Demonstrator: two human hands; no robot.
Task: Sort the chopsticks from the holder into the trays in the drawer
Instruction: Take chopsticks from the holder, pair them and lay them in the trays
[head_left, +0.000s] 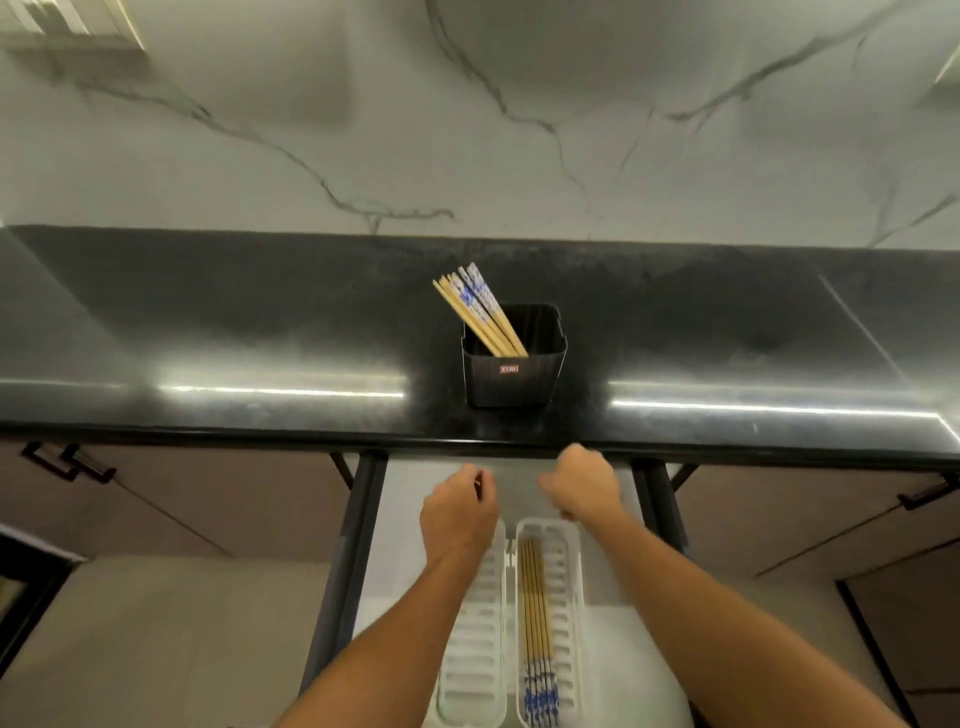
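A black square holder (511, 364) stands on the dark countertop (260, 322), with several wooden chopsticks with blue-and-white tops (478, 309) leaning to its left. Below it the drawer (613, 649) is open and holds two white slotted trays side by side. The right tray (569, 587) has several matching chopsticks (537, 623) lying lengthwise in it. The left tray (475, 654) shows none. My left hand (457, 512) hovers over the left tray's far end, fingers curled, with a thin dark sliver at the fingertips. My right hand (584, 486) is closed in a fist just under the counter edge.
The counter's front edge (467, 441) overhangs the back of the drawer. Dark drawer rails (358, 519) run along both sides. Cabinet fronts with black handles (67, 462) flank the drawer. A marble wall (467, 130) rises behind the counter.
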